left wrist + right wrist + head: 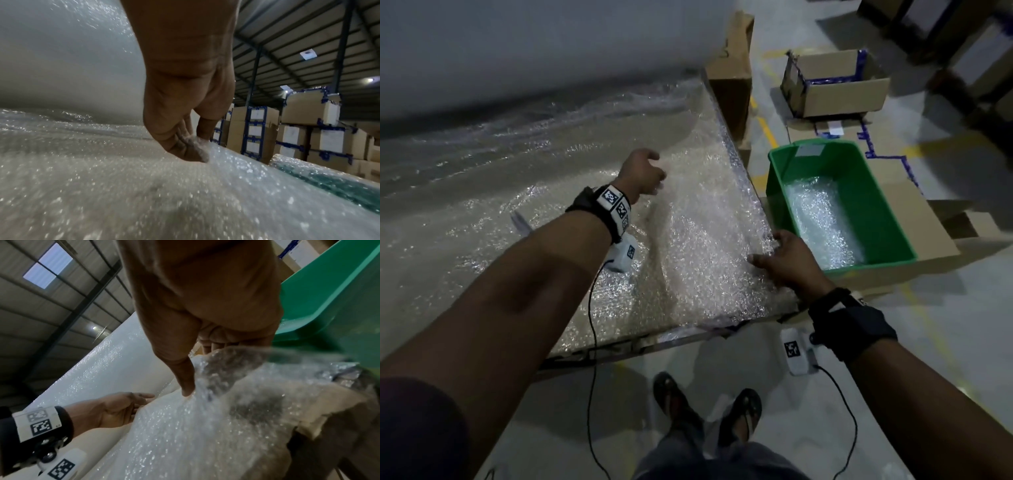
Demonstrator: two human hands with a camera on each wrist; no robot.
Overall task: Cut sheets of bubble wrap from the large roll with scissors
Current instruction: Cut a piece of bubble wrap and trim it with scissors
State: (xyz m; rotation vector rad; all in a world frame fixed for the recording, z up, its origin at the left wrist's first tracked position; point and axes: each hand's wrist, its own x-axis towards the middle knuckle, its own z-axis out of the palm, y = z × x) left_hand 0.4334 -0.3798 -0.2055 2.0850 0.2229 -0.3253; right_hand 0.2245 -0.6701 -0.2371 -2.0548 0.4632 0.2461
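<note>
Bubble wrap sheet (698, 240) lies spread flat over the worktop (654, 344), running back to the large roll (517, 51) at the far side. The sheet's right edge sits just beside a green bin (893, 212), which stands on flattened cardboard (914, 209) on the floor and has more bubble wrap in its bottom.

Right hand (787, 258): at the sheet's near right corner, thumb pressed down on top of the wrap, fingers curled under the lifted edge, so it pinches the sheet; the right wrist view confirms this.

Left hand (642, 171): reached out over the middle of the sheet toward the roll, fingers loosely curled, holding nothing. In the left wrist view the fingertips (193, 152) are at the wrap's surface; contact cannot be told for certain.

Scissors (520, 222): blades only visible, lying on the sheet left of the left forearm, the rest hidden by the arm.

Open cardboard box (832, 82) with blue tape stands on the floor beyond the bin.
</note>
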